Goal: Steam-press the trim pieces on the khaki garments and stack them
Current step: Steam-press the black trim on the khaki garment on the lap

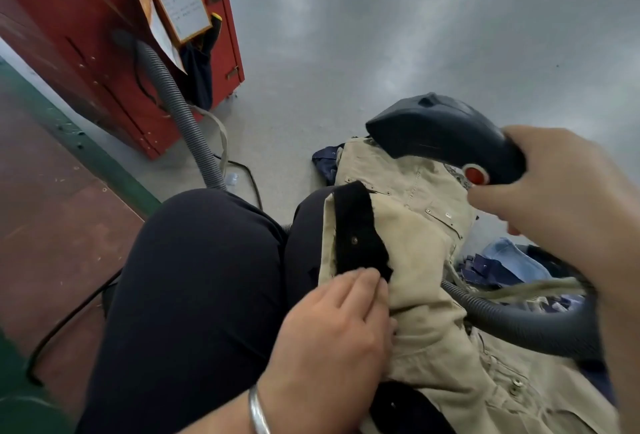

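A khaki garment (426,260) lies over my right thigh. A black trim strip (360,229) with a metal snap runs along its left edge. My left hand (332,340) rests on the garment, its fingertips pressing the near end of the trim. My right hand (568,211) grips the handle of a dark steamer head (436,128) with a red button, held above the far end of the garment. The steamer's grey ribbed hose (519,322) curves across the khaki cloth below my right wrist.
A red cabinet (86,38) with a paper board stands at the upper left, and a second grey hose (187,121) runs down beside it. Blue garments (502,263) lie on the floor at right. Black cables cross the floor at left. My dark trousers fill the lower middle.
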`<action>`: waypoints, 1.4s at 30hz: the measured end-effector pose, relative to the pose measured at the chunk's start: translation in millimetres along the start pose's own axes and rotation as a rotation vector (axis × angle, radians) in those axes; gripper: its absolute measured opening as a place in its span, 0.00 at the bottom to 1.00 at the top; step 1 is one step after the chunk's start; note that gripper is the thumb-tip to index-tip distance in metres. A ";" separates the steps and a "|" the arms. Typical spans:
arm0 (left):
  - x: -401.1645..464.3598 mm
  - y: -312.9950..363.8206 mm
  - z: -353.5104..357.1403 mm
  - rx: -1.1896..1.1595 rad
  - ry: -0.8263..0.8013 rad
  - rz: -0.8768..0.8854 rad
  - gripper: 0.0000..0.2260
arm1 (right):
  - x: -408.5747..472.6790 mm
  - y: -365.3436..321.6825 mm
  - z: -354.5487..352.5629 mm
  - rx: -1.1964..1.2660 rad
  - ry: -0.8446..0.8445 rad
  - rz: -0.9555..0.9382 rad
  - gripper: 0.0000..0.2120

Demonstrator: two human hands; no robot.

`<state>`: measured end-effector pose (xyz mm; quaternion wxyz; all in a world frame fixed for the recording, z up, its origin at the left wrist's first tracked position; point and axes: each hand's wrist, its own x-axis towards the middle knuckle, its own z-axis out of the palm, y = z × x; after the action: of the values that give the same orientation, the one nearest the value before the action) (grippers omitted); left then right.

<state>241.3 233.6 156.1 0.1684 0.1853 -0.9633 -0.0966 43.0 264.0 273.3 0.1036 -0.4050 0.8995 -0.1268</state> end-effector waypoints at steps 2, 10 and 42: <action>6.7 -9.1 -1.2 0.025 -0.024 -0.006 0.14 | -16.1 8.2 -13.2 0.011 -0.020 -0.022 0.15; 11.7 -5.7 -1.9 0.079 -0.026 -0.019 0.10 | -43.0 16.9 -1.2 -0.122 -0.213 -0.003 0.15; 16.9 -2.4 -6.3 0.069 -0.130 -0.090 0.18 | -15.7 10.4 16.2 -0.146 -0.278 -0.015 0.07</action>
<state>229.6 224.1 166.2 0.0943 0.2274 -0.9657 -0.0828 50.6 280.1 256.0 0.1964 -0.4317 0.8803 -0.0044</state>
